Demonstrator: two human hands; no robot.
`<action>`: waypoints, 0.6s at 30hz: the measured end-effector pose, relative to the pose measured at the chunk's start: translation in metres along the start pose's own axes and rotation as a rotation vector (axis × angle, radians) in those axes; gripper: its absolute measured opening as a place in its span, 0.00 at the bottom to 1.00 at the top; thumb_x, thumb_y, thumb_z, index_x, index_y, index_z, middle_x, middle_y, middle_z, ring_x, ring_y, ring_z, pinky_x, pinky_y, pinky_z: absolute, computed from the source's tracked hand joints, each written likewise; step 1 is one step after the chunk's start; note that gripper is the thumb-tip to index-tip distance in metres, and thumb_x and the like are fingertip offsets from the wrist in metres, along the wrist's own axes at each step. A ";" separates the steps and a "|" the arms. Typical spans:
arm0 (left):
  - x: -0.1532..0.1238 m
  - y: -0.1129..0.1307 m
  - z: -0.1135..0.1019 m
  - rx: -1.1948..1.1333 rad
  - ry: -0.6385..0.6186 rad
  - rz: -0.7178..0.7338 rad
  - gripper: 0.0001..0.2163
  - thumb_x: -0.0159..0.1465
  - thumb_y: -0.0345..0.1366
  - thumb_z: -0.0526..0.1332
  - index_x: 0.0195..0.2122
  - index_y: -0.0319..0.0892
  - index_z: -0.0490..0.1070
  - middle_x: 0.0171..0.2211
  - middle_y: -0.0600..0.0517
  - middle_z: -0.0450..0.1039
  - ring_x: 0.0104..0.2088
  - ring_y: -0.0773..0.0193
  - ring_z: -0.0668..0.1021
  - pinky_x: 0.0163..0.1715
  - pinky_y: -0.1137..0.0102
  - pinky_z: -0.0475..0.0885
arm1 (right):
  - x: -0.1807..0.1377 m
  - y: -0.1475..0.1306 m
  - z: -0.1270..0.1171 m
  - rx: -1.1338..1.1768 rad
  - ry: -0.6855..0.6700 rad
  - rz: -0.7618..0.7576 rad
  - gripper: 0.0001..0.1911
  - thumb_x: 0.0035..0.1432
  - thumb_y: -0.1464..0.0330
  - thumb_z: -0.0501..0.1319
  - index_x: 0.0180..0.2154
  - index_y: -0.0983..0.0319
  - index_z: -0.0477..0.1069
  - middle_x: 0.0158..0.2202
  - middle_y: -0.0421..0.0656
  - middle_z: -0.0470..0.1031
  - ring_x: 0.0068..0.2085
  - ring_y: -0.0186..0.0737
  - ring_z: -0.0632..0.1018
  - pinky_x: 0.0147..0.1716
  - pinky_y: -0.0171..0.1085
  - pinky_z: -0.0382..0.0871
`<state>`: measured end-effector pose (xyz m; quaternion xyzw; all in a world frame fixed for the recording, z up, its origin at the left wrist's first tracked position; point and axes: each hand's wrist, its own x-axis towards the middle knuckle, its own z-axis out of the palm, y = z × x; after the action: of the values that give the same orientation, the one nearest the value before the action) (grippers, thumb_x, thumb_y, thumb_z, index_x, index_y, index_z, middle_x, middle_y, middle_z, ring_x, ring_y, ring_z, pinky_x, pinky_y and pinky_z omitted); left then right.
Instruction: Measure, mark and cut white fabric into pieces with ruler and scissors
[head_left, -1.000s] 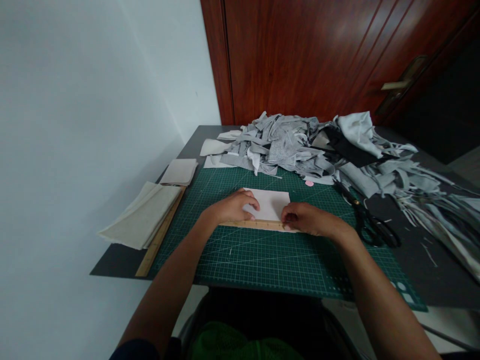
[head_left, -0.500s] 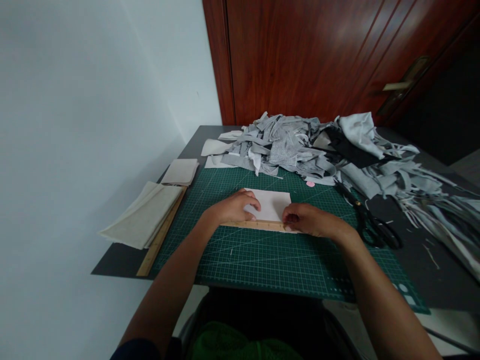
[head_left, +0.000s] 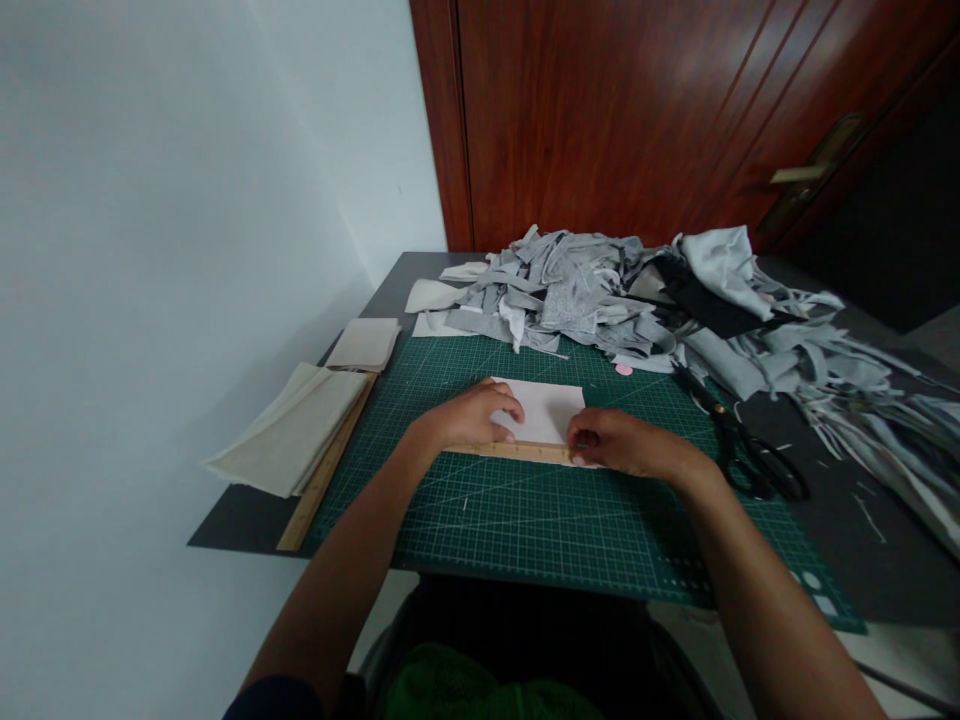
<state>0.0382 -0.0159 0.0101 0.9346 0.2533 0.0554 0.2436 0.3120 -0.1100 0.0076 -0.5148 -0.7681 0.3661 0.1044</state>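
Observation:
A white rectangle of fabric [head_left: 549,409] lies flat on the green cutting mat [head_left: 525,510]. A short wooden ruler [head_left: 525,451] rests along its near edge. My left hand [head_left: 471,417] lies on the fabric and the ruler's left part, fingers curled down and pressing. My right hand [head_left: 611,443] rests at the ruler's right end, fingers closed together at the fabric's corner; whatever they pinch is hidden.
A heap of grey and white fabric scraps [head_left: 600,295] fills the table's far side and right. Black scissors [head_left: 750,455] lie right of the mat. A pink chalk disc [head_left: 623,369] sits near the heap. Folded cream cloth [head_left: 296,435], a long wooden ruler [head_left: 326,470] and cut squares [head_left: 365,343] lie left.

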 end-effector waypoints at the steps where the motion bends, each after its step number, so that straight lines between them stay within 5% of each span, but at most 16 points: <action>1: 0.000 0.000 0.000 0.004 -0.001 -0.001 0.14 0.59 0.32 0.73 0.46 0.45 0.79 0.48 0.49 0.72 0.57 0.55 0.70 0.60 0.63 0.63 | 0.000 0.000 0.000 0.001 0.002 0.004 0.05 0.55 0.68 0.62 0.34 0.61 0.75 0.31 0.41 0.73 0.33 0.39 0.71 0.32 0.36 0.61; 7: -0.003 0.006 -0.001 0.038 0.033 0.009 0.12 0.60 0.33 0.72 0.45 0.45 0.79 0.47 0.49 0.73 0.55 0.55 0.72 0.57 0.63 0.66 | 0.001 -0.004 0.000 -0.011 0.018 0.040 0.05 0.53 0.69 0.62 0.33 0.61 0.76 0.32 0.42 0.74 0.33 0.39 0.71 0.33 0.36 0.62; 13: 0.002 0.037 0.017 0.173 0.181 -0.022 0.11 0.64 0.42 0.69 0.44 0.43 0.79 0.43 0.48 0.76 0.48 0.53 0.76 0.50 0.61 0.70 | 0.000 -0.010 0.002 -0.025 0.037 0.075 0.05 0.53 0.70 0.63 0.34 0.61 0.76 0.32 0.42 0.74 0.33 0.39 0.72 0.33 0.36 0.63; 18: 0.008 0.055 0.039 0.147 0.097 0.137 0.13 0.63 0.44 0.71 0.45 0.45 0.79 0.42 0.50 0.76 0.45 0.55 0.78 0.45 0.63 0.71 | 0.003 -0.006 0.005 -0.029 0.041 0.064 0.06 0.53 0.69 0.63 0.35 0.62 0.76 0.33 0.43 0.75 0.34 0.40 0.72 0.33 0.36 0.63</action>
<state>0.0789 -0.0703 0.0022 0.9613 0.2036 0.0985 0.1576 0.3039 -0.1113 0.0074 -0.5480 -0.7541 0.3476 0.1009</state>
